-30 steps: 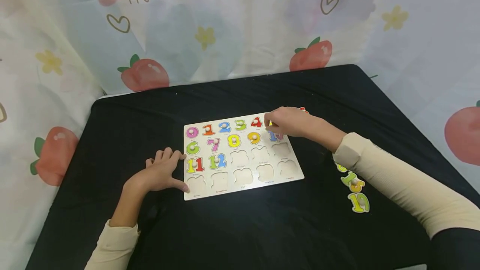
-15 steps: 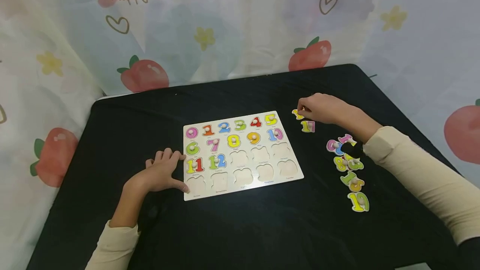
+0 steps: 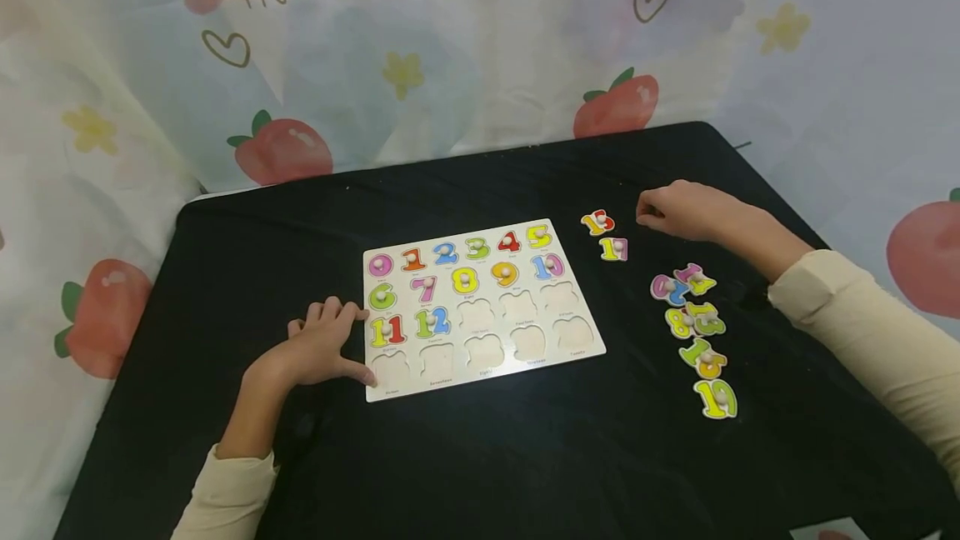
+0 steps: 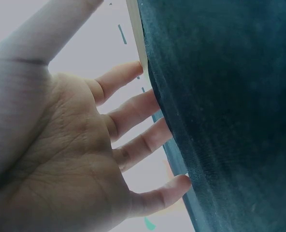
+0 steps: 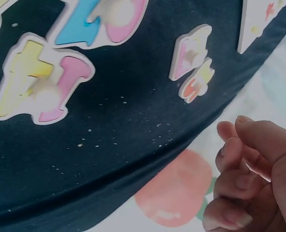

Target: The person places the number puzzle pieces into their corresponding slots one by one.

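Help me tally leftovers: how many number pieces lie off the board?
8: 15 and 17 right of the board; 20, 14, 18, 13, 16 and 19 farther right. None seem hidden.

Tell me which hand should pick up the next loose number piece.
Right, probably. The right hand holds nothing and is close to the loose 15 piece. The left hand is at the left edge of the board, across it from that piece.

Head view: soft, even light, no harsh shadows. My matte black cloth surface (image 3: 480, 473) reads dark; tiny lettering on the pale wooden number board (image 3: 498, 322) is too soft to read. Left wrist: pale area behind my left hand (image 4: 75, 145) overexposed, palm shaded, surface tinted teal. Right wrist: hazy, glare washes out the yellow-and-pink wooden number piece (image 5: 44, 79).
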`<state>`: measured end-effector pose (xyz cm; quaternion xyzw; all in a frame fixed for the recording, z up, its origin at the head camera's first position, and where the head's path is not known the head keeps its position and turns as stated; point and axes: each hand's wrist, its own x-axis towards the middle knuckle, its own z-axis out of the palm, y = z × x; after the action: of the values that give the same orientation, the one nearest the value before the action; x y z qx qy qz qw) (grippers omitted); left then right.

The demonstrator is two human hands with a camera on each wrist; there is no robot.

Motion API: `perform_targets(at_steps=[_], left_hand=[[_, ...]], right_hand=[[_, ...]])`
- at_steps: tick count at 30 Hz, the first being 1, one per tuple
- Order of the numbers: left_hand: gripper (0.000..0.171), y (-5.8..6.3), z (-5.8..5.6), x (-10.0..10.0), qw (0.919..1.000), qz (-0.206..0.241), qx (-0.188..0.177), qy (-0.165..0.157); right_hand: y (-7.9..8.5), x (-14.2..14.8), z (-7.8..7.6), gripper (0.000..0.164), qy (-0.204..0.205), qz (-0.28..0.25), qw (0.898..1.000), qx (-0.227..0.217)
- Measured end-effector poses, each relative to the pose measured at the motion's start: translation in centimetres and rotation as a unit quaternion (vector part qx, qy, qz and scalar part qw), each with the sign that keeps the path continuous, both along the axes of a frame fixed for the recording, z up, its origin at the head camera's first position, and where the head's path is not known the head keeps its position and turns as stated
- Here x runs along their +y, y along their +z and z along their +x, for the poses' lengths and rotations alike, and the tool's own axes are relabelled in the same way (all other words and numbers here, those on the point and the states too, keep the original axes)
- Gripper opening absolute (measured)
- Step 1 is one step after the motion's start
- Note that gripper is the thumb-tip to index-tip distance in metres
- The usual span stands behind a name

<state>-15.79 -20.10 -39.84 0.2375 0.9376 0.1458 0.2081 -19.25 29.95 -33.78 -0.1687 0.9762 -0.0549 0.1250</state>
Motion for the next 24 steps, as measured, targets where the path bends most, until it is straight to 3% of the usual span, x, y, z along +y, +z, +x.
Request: perform_targets(at_steps=[11,24], left_hand=[[0.096,-0.4,-0.1,-0.3,1.0,-0.005,-0.002,0.0],[0.097,-0.4,-0.3,-0.4,0.9999,-0.011,0.003,0.003]], right_hand=[[-1.7,0.1,-0.6,0.022,0.008,-0.018,0.999,-0.035],[-3.1,-0.9,-3.0,0.008,0.039,-0.004,0.999,-0.029]])
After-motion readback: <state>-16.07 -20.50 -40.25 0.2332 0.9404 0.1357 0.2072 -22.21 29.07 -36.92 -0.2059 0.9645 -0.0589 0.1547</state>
